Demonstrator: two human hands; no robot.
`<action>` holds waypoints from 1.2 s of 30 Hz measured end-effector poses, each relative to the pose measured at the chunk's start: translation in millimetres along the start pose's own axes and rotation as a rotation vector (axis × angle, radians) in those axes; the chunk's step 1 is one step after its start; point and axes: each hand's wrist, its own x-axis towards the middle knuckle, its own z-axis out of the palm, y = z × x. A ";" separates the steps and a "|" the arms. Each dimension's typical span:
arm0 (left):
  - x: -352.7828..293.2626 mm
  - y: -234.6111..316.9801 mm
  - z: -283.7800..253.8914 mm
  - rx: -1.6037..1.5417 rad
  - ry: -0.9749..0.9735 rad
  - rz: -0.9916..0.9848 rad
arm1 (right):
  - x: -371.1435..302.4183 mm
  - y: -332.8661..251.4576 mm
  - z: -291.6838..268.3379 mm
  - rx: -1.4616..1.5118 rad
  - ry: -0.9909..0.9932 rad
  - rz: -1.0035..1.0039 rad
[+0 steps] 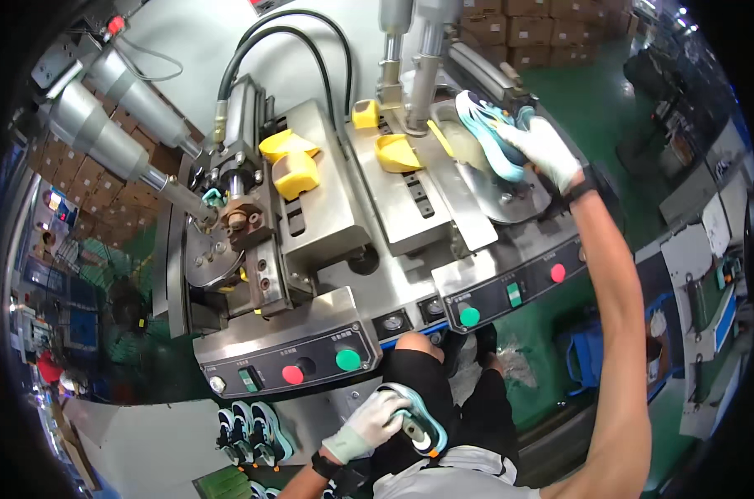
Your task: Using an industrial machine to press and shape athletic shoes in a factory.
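Note:
At the right-hand station of a metal pressing machine (502, 241), my gloved right hand (547, 152) grips a light-blue and white sneaker (487, 137). That sneaker lies tilted over the round metal plate, its sole edge turned to the left. Down by my lap, my gloved left hand (372, 422) is closed on a second sneaker (431, 426), with a pale blue sole and a dark opening. The fingers of this hand curl over the shoe's side, partly hiding it. Both gloves are white.
Several sneakers (256, 432) stand in a row at the lower left. Yellow pads (296, 173) sit on the steel blocks. Thick metal cylinders (94, 133) angle down from the left. Control panels with green buttons (348, 359) and red buttons (292, 374) line the machine's front.

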 end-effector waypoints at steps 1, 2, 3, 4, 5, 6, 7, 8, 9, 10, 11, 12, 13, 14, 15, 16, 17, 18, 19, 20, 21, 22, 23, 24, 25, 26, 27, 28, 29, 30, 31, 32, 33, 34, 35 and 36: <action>-13.1 -12.6 9.0 -0.014 0.027 -0.052 | 24.2 -13.7 6.1 -0.087 -0.049 0.005; -15.5 -13.6 13.1 -0.034 0.050 -0.093 | 67.6 7.6 8.3 -0.314 -0.050 0.001; -19.1 -21.8 20.5 -0.014 0.079 -0.105 | 106.2 40.1 27.8 -0.531 -0.058 -0.007; -22.3 -23.1 22.6 -0.041 0.124 -0.136 | 122.8 55.1 61.9 -0.695 -0.019 -0.037; -21.6 -22.7 25.7 -0.069 0.167 -0.158 | 130.9 80.6 93.4 -0.742 0.051 -0.063; -16.4 -27.4 30.4 -0.051 0.189 -0.104 | 143.3 106.8 105.5 -0.648 0.174 -0.154; -11.7 -27.5 30.1 -0.078 0.170 -0.146 | 151.0 123.5 114.5 -0.547 0.293 -0.240; -15.1 -24.5 29.7 -0.089 0.199 -0.172 | 148.8 107.3 118.6 -0.594 0.179 -0.117; -17.8 -22.2 28.7 -0.100 0.225 -0.191 | 147.0 89.7 122.2 -0.522 0.148 -0.164; -16.0 -23.0 32.1 -0.099 0.240 -0.171 | 149.3 94.4 115.7 -0.565 0.105 -0.117; -9.9 -21.2 34.2 -0.111 0.235 -0.148 | 158.1 106.3 106.5 -0.613 0.073 -0.073; -1.4 -22.6 35.8 -0.084 0.202 -0.097 | 164.0 117.8 92.4 -0.611 0.003 -0.073; -4.1 -24.8 33.1 -0.037 0.186 -0.096 | 146.4 83.4 100.5 -0.639 -0.093 -0.011; -6.2 -26.8 31.2 -0.037 0.177 -0.086 | 124.7 55.8 94.1 -0.582 -0.094 0.005; -7.7 -29.5 31.0 -0.059 0.161 -0.097 | 101.5 42.5 89.1 -0.527 -0.089 0.024; -8.3 -31.9 31.2 -0.082 0.148 -0.107 | 68.1 44.9 90.9 -0.405 0.068 -0.163; -9.4 -35.2 30.7 -0.076 0.151 -0.095 | 27.6 47.8 99.4 -0.274 0.222 -0.362; -15.8 -37.7 30.1 -0.078 0.187 -0.094 | -30.2 26.1 104.3 -0.222 0.231 -0.459; -20.7 -37.7 30.6 -0.083 0.216 -0.084 | -76.8 27.9 109.9 -0.075 0.253 -0.589; -24.4 -37.4 30.0 -0.091 0.205 -0.110 | -133.9 16.6 114.0 -0.038 0.203 -0.516; -27.4 -41.7 32.7 -0.079 0.233 -0.078 | -174.3 28.1 127.1 -0.002 0.194 -0.541; -26.9 -41.3 33.9 -0.075 0.237 -0.067 | -200.2 34.3 135.8 -0.091 0.149 -0.594; -25.6 -39.1 33.8 -0.071 0.235 -0.052 | -219.3 52.4 151.9 -0.194 0.108 -0.557; -22.7 -36.6 31.9 -0.069 0.235 -0.023 | -227.2 77.5 172.5 -0.276 0.053 -0.476; -21.4 -33.6 32.3 -0.070 0.238 0.001 | -231.9 84.3 182.9 -0.353 -0.009 -0.395; -20.8 -37.6 36.9 -0.068 0.256 0.023 | -231.2 95.2 183.1 -0.509 -0.106 -0.390; -18.8 -33.5 34.6 -0.060 0.264 0.015 | -228.5 97.2 180.2 -0.661 -0.206 -0.387; -17.5 -31.3 33.4 -0.094 0.285 -0.008 | -238.3 94.9 178.9 -0.438 -0.060 -0.338; -16.1 -28.5 32.1 -0.131 0.303 -0.030 | -242.1 96.2 168.9 -0.415 -0.062 -0.369; -16.5 -24.6 28.7 -0.175 0.312 -0.091 | -255.7 94.3 159.5 -0.335 -0.154 -0.399; -18.8 -26.1 26.6 -0.192 0.341 -0.064 | -267.4 90.7 149.3 -0.254 -0.247 -0.438; -18.9 -20.0 22.9 -0.187 0.361 -0.041 | -288.4 82.0 141.0 -0.121 -0.341 -0.405; -17.5 -12.9 19.1 -0.184 0.388 -0.019 | -314.6 82.4 131.7 0.045 -0.458 -0.424; -11.1 -9.5 20.2 -0.235 0.426 0.093 | -335.5 64.1 113.1 0.082 -0.683 -0.289; 1.2 10.9 15.2 -0.149 0.393 0.157 | -365.6 81.5 111.1 0.239 -0.712 -0.338; 14.0 24.3 16.6 -0.144 0.374 0.237 | -392.7 73.4 100.1 0.182 -0.710 -0.333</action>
